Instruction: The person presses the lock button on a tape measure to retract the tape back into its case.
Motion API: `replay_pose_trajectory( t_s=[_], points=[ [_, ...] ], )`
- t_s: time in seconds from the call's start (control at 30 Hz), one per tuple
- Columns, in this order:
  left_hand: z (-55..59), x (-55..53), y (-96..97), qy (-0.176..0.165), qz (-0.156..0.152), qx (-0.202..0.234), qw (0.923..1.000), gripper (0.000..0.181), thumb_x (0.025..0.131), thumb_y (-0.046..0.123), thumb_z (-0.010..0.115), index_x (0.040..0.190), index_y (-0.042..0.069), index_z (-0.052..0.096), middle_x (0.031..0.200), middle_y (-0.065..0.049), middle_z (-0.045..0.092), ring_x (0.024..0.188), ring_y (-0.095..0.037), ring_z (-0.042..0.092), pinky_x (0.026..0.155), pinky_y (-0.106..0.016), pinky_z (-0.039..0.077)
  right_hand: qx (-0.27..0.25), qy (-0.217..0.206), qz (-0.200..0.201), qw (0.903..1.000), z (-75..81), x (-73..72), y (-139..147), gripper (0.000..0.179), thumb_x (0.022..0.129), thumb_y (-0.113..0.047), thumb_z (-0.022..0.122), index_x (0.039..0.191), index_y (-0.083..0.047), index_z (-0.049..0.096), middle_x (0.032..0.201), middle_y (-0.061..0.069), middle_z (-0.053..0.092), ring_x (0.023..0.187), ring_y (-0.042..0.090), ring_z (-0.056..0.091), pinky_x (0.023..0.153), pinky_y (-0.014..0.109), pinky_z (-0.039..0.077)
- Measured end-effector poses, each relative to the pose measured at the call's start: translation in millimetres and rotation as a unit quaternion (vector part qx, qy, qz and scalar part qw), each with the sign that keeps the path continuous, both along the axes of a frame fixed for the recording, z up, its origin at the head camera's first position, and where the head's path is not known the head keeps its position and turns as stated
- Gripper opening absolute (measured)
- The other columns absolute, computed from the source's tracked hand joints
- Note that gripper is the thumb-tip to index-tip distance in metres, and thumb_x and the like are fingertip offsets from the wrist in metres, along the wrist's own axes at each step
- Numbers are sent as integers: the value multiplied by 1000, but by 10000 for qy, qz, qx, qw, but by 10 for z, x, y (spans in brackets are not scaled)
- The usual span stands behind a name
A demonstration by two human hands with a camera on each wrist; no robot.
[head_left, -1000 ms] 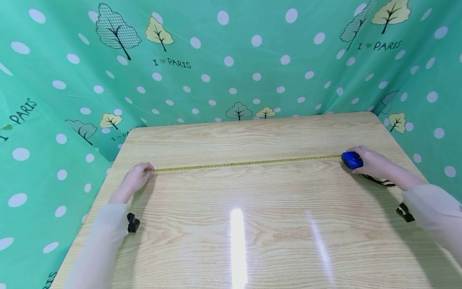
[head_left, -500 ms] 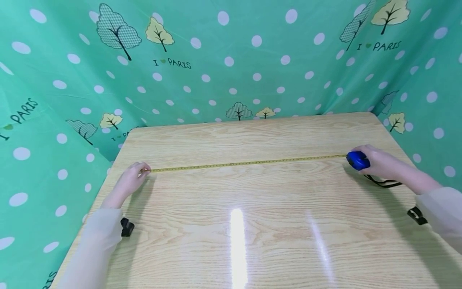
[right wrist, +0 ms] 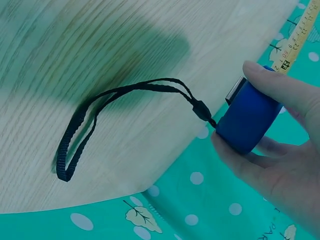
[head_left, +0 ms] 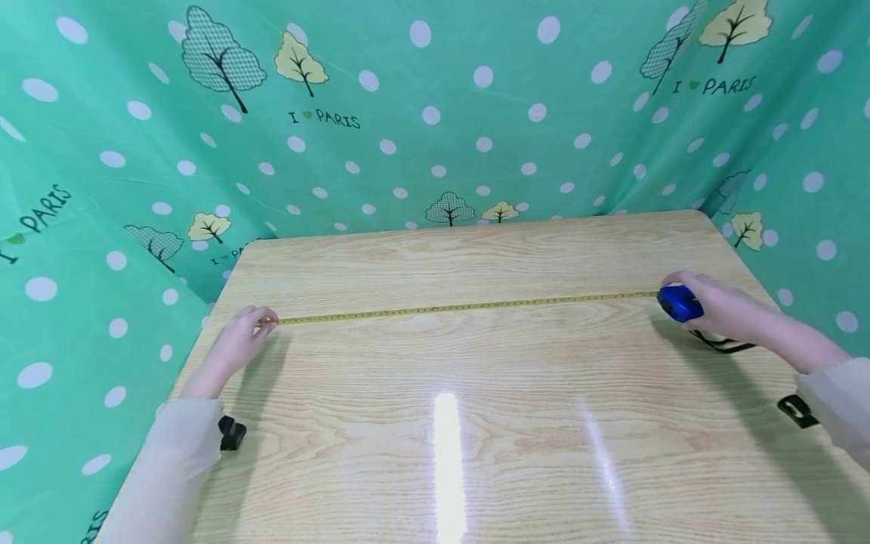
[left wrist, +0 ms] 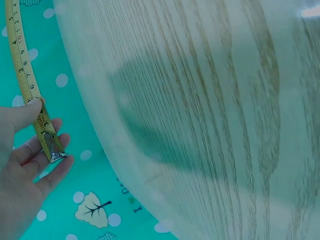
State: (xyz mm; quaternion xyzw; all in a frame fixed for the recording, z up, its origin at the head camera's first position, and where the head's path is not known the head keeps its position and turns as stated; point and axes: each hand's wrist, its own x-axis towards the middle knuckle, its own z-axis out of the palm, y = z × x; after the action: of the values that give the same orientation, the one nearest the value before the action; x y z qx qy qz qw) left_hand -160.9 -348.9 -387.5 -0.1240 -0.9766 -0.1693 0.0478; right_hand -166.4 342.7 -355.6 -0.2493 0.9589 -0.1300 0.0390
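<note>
R grip (head_left: pixel 730 308) holds the blue tape case (head_left: pixel 680 304), thumb one side, fingers the other, so it's spread approx. to case width; case sits approx. 9 o'clock of that grip (head view, 12 = far side). L grip (head_left: pixel 234 344) is narrow: thumb & fingers pinch the yellow blade (head_left: pixel 435 309) close to its end, w/ the metal hook (left wrist: pixel 58 156) poking out past the thumb. Key relation: blade's long axis runs btwn the 2 grips, near 9–3, tipped a touch so the case end is slightly nearer 12 than the hook end. From L grip, case lies approx. 3 o'clock, well apart; L is nearer the hook, R has the case. Blade looks straight, no obvious sag; can't tell if it touches the counter (head_left: pixel 381 453). Further out: black strap (right wrist: pixel 61 162) hangs off the case, approx. 4 o'clock of it in head view; glare strip (head_left: pixel 448 465) at 6 from mid-blade; green dotted cloth (head_left: pixel 394 98) beyond the counter at 12, also 9 & 3
</note>
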Motion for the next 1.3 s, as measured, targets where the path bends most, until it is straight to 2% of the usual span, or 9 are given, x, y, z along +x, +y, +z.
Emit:
replay_pose_trajectory(
  t_s=[0.17, 0.4, 0.53, 0.73, 0.93, 1.3],
  points=[
    [6, 26, -24, 69, -19, 37, 10000, 6, 86, -1, 53, 91, -3, 56, 87, -21, 55, 83, -36, 53, 69, -48, 46, -42, 202, 260, 9994, 17, 32, -20, 62, 63, 7, 74, 113, -7, 41, 99, 33, 46, 84, 48, 51, 58, 47, 50],
    [16, 34, -41, 137, -60, 33, 9999, 6, 86, -2, 54, 90, -4, 56, 86, -21, 55, 82, -37, 53, 69, -47, 46, 107, 507, 496, 9974, 2, 49, -31, 54, 62, 7, 74, 108, -8, 51, 96, 31, 46, 78, 44, 54, 55, 44, 51],
    [26, 41, -58, 148, -32, 36, 9999, 6, 86, -2, 53, 91, -4, 56, 86, -21, 54, 82, -37, 52, 69, -47, 45, 75, 624, 603, 9962, -53, 24, -3, 50, 60, 5, 76, 104, -9, 55, 95, 31, 44, 73, 44, 54, 52, 42, 50],
    [12, 49, -70, 380, -87, 9, 9992, 6, 84, -4, 54, 90, -5, 57, 84, -21, 55, 80, -36, 52, 67, -46, 46, 65, 818, 771, 9936, -138, -7, 46, 51, 57, 3, 78, 101, -10, 56, 91, 30, 43, 67, 46, 53, 48, 41, 49],
    [-13, 44, -62, 482, -127, 48, 9987, 7, 84, -4, 54, 91, -5, 57, 84, -20, 55, 79, -35, 53, 66, -45, 45, 196, 254, 460, 9984, -39, 58, -29, 43, 64, 5, 73, 101, -8, 56, 94, 34, 42, 72, 45, 54, 53, 42, 51],
    [-20, 44, -73, 343, -54, 5, 9994, 8, 86, -2, 54, 92, -3, 57, 84, -18, 55, 79, -34, 52, 66, -45, 45, 355, -81, 400, 9985, 6, 69, -66, 41, 66, 3, 73, 97, -11, 52, 94, 34, 42, 69, 39, 55, 52, 38, 50]
  ],
)
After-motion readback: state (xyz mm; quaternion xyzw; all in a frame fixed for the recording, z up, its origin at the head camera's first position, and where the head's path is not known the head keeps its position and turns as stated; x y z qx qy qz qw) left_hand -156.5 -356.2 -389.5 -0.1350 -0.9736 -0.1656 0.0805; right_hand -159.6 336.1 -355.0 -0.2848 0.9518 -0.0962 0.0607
